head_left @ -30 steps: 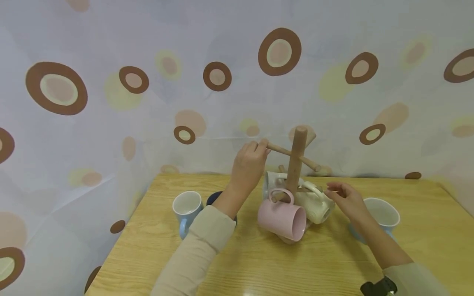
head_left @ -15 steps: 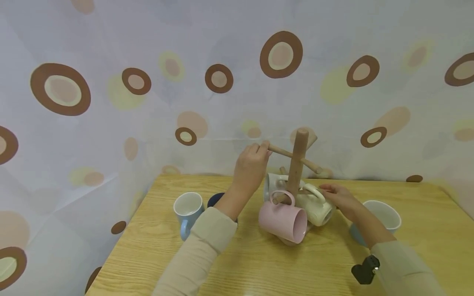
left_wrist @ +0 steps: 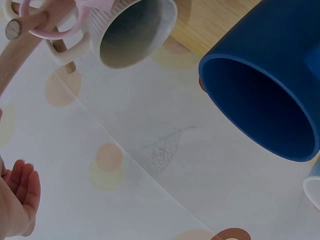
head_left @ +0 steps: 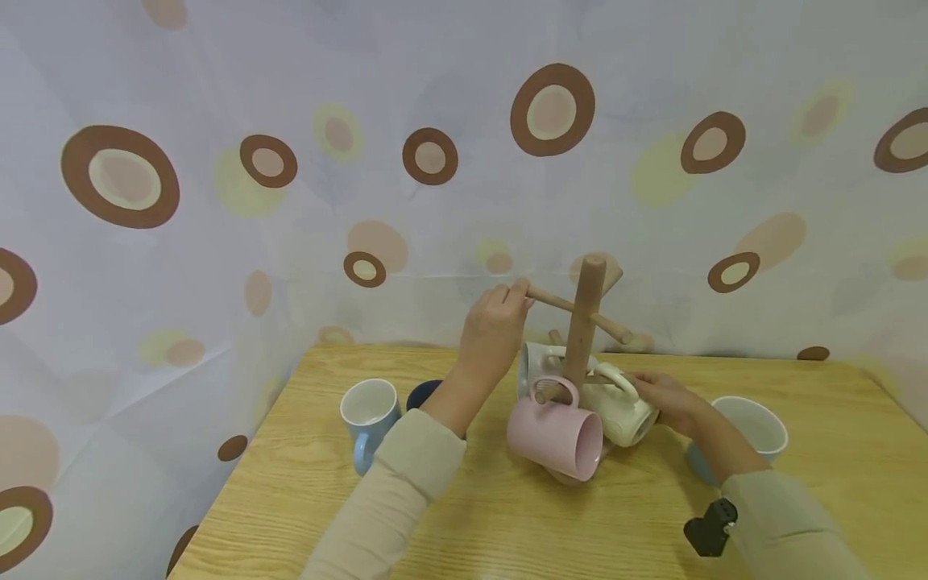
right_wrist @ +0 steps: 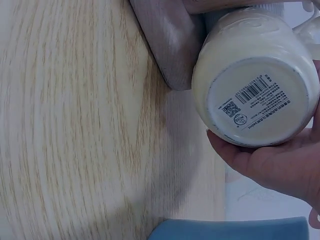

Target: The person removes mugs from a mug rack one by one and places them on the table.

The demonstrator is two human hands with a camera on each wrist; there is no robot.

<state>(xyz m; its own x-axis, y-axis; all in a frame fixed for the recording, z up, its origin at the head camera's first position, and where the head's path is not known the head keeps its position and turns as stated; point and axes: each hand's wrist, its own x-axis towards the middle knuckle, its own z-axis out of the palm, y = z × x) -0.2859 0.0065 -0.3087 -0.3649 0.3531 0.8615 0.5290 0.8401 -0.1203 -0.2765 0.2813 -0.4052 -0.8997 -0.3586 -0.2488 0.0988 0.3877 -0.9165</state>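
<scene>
On the right side of the wooden rack (head_left: 582, 334), the cream mug (head_left: 616, 415) hangs, its handle (head_left: 619, 379) apparently round a low peg (head_left: 600, 379). From where I stand, its long axis slopes down and outward, base away from the rack. The right hand (head_left: 670, 401) is clearly nearer, just beyond the mug, fingers curled against its side and underneath. Across the rack and higher, the left hand (head_left: 495, 326) pinches the tip of an upper peg (head_left: 551, 298); the pink mug (head_left: 547, 435) hangs below, between both hands.
</scene>
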